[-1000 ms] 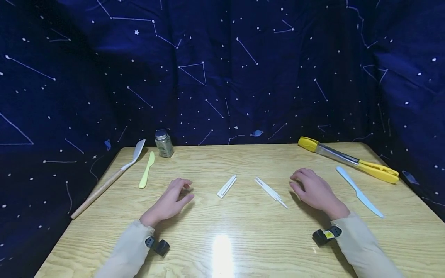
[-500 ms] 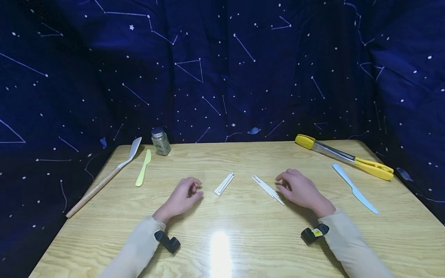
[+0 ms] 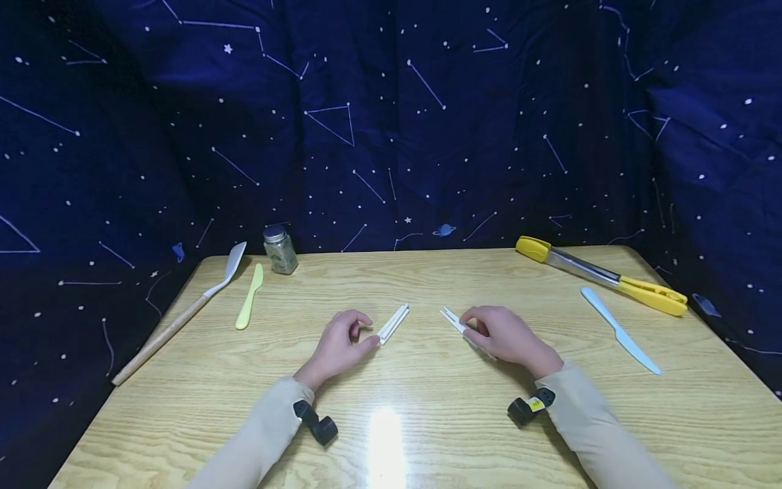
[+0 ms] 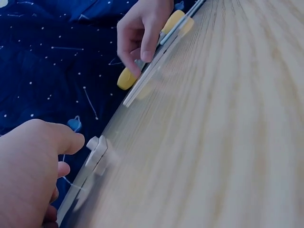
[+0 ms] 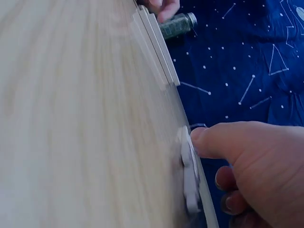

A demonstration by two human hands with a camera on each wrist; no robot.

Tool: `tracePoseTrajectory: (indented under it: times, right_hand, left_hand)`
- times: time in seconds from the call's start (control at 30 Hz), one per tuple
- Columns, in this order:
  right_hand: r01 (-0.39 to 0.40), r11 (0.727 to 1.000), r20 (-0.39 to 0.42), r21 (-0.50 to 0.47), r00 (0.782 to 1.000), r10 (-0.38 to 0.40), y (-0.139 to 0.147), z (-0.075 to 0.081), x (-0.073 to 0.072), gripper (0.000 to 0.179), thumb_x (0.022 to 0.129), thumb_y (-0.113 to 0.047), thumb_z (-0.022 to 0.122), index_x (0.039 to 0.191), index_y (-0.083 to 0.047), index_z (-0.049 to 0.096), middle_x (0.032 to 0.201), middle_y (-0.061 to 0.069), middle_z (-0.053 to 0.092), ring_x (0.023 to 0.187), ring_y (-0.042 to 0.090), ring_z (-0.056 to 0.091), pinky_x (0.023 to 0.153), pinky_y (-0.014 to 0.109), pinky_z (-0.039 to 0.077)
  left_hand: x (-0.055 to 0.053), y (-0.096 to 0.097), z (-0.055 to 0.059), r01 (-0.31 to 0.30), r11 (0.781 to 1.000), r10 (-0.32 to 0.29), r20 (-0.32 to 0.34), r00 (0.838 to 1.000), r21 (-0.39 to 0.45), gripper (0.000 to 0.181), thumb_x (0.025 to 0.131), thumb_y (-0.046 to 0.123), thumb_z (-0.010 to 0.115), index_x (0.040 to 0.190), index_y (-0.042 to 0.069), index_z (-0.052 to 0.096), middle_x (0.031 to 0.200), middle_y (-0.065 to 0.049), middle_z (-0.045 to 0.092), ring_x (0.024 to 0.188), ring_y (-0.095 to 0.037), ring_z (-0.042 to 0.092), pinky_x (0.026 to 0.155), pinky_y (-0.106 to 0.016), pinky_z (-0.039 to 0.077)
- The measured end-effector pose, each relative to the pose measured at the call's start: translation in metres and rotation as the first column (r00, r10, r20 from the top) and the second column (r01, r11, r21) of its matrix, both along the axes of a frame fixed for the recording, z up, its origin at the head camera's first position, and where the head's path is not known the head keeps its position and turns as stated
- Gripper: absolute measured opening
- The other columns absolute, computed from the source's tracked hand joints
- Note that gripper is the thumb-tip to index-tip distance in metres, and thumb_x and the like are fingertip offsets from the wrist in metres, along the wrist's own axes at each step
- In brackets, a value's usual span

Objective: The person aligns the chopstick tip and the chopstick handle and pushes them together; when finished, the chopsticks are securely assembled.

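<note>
My left hand [image 3: 339, 345], its fingers loosely bent, is beside a slim bundle of white sticks [image 3: 396, 322], with the thumb tip right at the bundle's near end. Nothing lies in its grasp. A second slim white bundle [image 3: 451, 318] slants to the right of the first, its near part partly hidden by my right hand [image 3: 504, 337]. The right thumb and bent fingers are spread over that bundle. In the right wrist view the thumb tip is right at the end of the white bundle [image 5: 189, 173].
At the left are a wooden-handled spatula [image 3: 177, 327], a yellow-green knife [image 3: 250, 299] and a dark-lidded jar [image 3: 280, 251]. Yellow tongs [image 3: 601, 275] and a light blue knife [image 3: 620, 331] lie right. A dark blue starry cloth [image 3: 391, 122] hangs behind the wooden table [image 3: 427, 421].
Both hands have moved inward, the left one rightward to its white bundle and the right one leftward over the other. The bundles show no clear shift on the table.
</note>
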State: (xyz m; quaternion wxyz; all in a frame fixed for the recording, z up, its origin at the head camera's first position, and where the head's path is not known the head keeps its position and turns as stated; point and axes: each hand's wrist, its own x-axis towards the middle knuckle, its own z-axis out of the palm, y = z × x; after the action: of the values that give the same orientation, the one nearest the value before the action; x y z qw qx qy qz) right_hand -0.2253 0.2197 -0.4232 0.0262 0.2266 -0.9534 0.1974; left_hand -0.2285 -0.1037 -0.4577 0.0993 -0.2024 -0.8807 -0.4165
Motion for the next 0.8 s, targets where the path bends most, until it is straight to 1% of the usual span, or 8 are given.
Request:
tracePoseTrajectory:
  times: [0.2,0.3,0.43,0.53,0.7,0.8]
  right_hand:
    - [-0.038,0.999,-0.032,0.012,0.999,0.039,-0.010,-0.002,-0.002,0.023,0.088,-0.019,0.068,0.108,-0.008,0.067,0.062,-0.008,0.045,0.053,0.006,0.038,0.049,0.022,0.031]
    - [-0.048,0.999,-0.060,0.015,0.997,0.049,-0.013,-0.001,-0.005,0.023,0.087,-0.018,0.068,0.107,-0.007,0.067,0.062,-0.008,0.045,0.053,0.005,0.038,0.049,0.022,0.031]
    - [-0.046,0.998,-0.107,0.033,0.993,0.049,-0.017,0.000,-0.006,0.020,0.086,-0.016,0.067,0.104,-0.005,0.067,0.061,-0.008,0.045,0.053,0.005,0.037,0.050,0.022,0.031]
    - [-0.043,0.998,-0.102,0.056,0.994,0.048,-0.021,-0.001,-0.003,0.021,0.086,-0.015,0.066,0.104,-0.005,0.066,0.061,-0.007,0.045,0.053,0.006,0.038,0.049,0.023,0.031]
    - [-0.032,0.996,-0.092,0.079,0.995,0.040,-0.033,-0.004,0.002,0.022,0.087,-0.016,0.066,0.106,-0.004,0.064,0.062,-0.007,0.044,0.053,0.006,0.037,0.048,0.022,0.030]
    - [-0.021,0.996,-0.096,0.084,0.995,0.029,-0.037,-0.003,0.003,0.020,0.087,-0.017,0.067,0.103,-0.005,0.064,0.062,-0.007,0.045,0.053,0.007,0.038,0.048,0.023,0.030]
  left_hand:
    - [-0.002,0.009,-0.001,-0.011,1.000,0.011,-0.009,1.000,-0.008,0.029,0.075,0.024,0.079,0.096,0.008,0.067,0.068,0.003,0.044,0.070,-0.013,0.043,0.069,-0.026,0.035]
    - [-0.005,0.013,0.000,-0.013,1.000,0.012,-0.033,0.999,-0.010,0.030,0.073,0.026,0.081,0.093,0.009,0.067,0.067,0.002,0.045,0.068,-0.013,0.042,0.068,-0.026,0.034]
    - [-0.009,0.019,0.001,0.009,1.000,-0.011,-0.073,0.997,-0.029,0.028,0.071,0.028,0.082,0.088,0.011,0.067,0.067,0.000,0.047,0.067,-0.012,0.042,0.067,-0.026,0.033]
    - [-0.010,0.022,-0.002,0.021,0.998,-0.026,-0.088,0.996,-0.052,0.025,0.071,0.028,0.082,0.084,0.013,0.067,0.066,0.002,0.047,0.068,-0.012,0.042,0.069,-0.027,0.033]
    - [-0.008,0.020,-0.004,0.008,0.998,-0.014,-0.097,0.995,-0.063,0.024,0.072,0.028,0.082,0.079,0.014,0.065,0.065,0.002,0.047,0.067,-0.011,0.042,0.070,-0.028,0.032]
    - [-0.007,0.018,-0.003,0.006,0.998,-0.015,-0.127,0.992,-0.070,0.024,0.072,0.027,0.082,0.075,0.015,0.062,0.064,0.002,0.047,0.065,-0.010,0.041,0.068,-0.027,0.032]
